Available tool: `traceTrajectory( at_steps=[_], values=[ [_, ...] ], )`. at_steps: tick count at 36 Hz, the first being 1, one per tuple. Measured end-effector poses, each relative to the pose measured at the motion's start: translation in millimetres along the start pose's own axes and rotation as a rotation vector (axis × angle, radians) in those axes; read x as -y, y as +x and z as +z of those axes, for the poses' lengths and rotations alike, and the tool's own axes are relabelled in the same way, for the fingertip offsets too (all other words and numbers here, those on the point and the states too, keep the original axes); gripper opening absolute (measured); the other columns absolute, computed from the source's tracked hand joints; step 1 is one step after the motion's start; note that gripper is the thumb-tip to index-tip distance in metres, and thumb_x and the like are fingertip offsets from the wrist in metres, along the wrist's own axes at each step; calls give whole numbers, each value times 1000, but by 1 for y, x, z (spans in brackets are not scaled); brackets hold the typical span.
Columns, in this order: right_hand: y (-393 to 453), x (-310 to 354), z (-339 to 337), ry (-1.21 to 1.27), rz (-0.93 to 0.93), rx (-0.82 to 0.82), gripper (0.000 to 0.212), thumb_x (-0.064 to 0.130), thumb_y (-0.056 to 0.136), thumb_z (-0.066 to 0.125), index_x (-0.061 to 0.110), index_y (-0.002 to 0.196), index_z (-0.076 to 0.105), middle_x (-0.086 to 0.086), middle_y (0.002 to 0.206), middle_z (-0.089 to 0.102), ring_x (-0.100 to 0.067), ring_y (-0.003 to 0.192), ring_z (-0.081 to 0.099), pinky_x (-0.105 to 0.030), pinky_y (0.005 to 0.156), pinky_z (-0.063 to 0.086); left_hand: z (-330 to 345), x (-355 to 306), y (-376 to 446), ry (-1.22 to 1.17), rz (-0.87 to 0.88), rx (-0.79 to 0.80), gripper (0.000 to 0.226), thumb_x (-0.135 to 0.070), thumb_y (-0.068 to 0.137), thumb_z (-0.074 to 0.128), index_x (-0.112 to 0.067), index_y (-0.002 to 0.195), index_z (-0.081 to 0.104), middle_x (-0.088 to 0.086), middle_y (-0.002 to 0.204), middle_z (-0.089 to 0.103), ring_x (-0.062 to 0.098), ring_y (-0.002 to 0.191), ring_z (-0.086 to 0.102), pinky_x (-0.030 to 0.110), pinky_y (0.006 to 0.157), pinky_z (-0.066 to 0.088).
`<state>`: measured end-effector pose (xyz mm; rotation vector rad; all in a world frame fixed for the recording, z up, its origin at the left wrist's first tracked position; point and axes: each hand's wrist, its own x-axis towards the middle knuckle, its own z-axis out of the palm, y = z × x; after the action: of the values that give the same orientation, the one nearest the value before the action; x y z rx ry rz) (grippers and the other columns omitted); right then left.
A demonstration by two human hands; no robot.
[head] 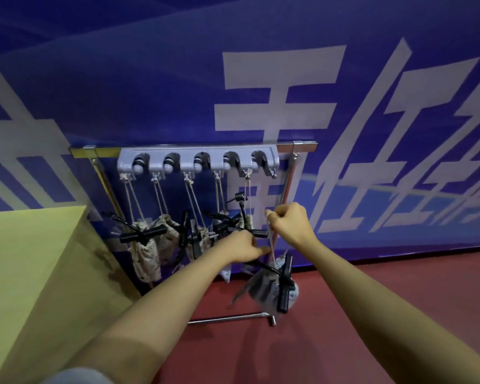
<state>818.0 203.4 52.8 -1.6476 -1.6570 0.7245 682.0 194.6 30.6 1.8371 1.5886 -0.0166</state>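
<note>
Head view: blurred pouch [261, 289], faint cord [272, 246]

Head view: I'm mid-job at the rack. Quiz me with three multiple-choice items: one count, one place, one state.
1. How many clamp slots does the grey holder have?
A. three
B. five
C. eight

2. Where is the grey bag?
A. hooked under the holder
B. pushed into a clamp slot
C. dangling on its cord below the right hand

3. What is the right hand doing?
A. pinching the cord
B. held flat with straight fingers
C. curled, holding nothing

Answers:
1 B: five round slots sit side by side along the holder.
2 C: the cord runs down from the right hand's fingers to the bag, which hangs lower than the bags on the hooks.
3 A: its fingertips close on the cord at the top.
</note>
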Motion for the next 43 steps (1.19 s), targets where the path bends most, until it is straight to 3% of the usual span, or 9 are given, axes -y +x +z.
traceTrajectory(
  at_steps=[7, 13, 15, 17, 22, 24, 29, 34, 43],
  values=[
    [31, -24, -25, -54, -61, 141, 39, 16, 88, 57, 1, 52, 52, -9, 48, 49, -21, 51, 44, -37, 58, 47, 6, -39, 27, -114, -55, -27, 43, -42, 88, 59, -17, 57, 43, 2, 55, 44, 17, 55, 41, 30, 52, 31],
    [58, -42, -35, -49, -82, 170, 41, 16, 86, 59, 11, 50, 39, -4, 49, 41, -21, 53, 39, -32, 57, 38, 4, -52, 49, -239, -21, -109, 16, -32, 82, 63, -16, 81, 63, 5, 87, 69, 22, 82, 62, 37, 80, 51],
    [66, -46, -37, -45, -87, 173, 38, 16, 85, 59, 14, 53, 39, -1, 51, 41, -21, 55, 40, -32, 58, 36, 0, -56, 52, -341, -3, -189, 16, -26, 87, 61, -11, 87, 68, -3, 73, 67, 16, 70, 60, 33, 70, 51],
    [72, -46, -38, -31, -100, 171, 36, 17, 86, 59, 16, 56, 38, -1, 53, 41, -21, 56, 40, -33, 57, 36, -6, -61, 53, -447, -9, -251, 23, -20, 91, 59, 1, 87, 68, -10, 50, 50, 7, 50, 41, 23, 53, 36],
    [91, -37, -41, 34, -142, 133, 35, 12, 87, 57, 20, 60, 36, 2, 55, 41, -13, 53, 38, -31, 52, 32, -19, -70, 62, -533, 1, -335, 31, -18, 91, 61, 13, 90, 57, -9, 57, 42, -2, 45, 36, 10, 42, 27],
    [98, -34, -42, 51, -148, 128, 33, 8, 85, 54, 21, 62, 35, 2, 55, 40, -13, 52, 35, -29, 50, 30, -24, -70, 69, -551, -3, -369, 25, -17, 92, 59, 8, 91, 63, -7, 59, 47, 1, 48, 40, 14, 45, 31],
    [122, -31, -44, 128, -150, 125, 23, 11, 86, 52, 19, 66, 43, 1, 59, 47, -17, 57, 40, -38, 58, 37, -39, -70, 87, -692, -70, -544, 17, -12, 94, 51, -8, 86, 65, 14, 90, 69, 26, 83, 63, 34, 74, 49],
    [142, -37, -40, 151, -150, 107, 22, 16, 92, 50, 19, 71, 48, 5, 63, 50, -13, 59, 44, -36, 62, 41, -50, -73, 111, -763, -133, -644, 24, -12, 92, 53, -18, 70, 60, 5, 81, 67, 25, 84, 65, 37, 81, 52],
    [163, -61, -26, 38, -123, 138, 15, 16, 97, 50, 9, 83, 53, -4, 74, 56, -15, 66, 49, -28, 62, 38, -42, -69, 138, -624, -221, -649, 22, -11, 92, 48, -12, 75, 61, 9, 80, 65, 24, 76, 57, 25, 66, 40]
  ],
)
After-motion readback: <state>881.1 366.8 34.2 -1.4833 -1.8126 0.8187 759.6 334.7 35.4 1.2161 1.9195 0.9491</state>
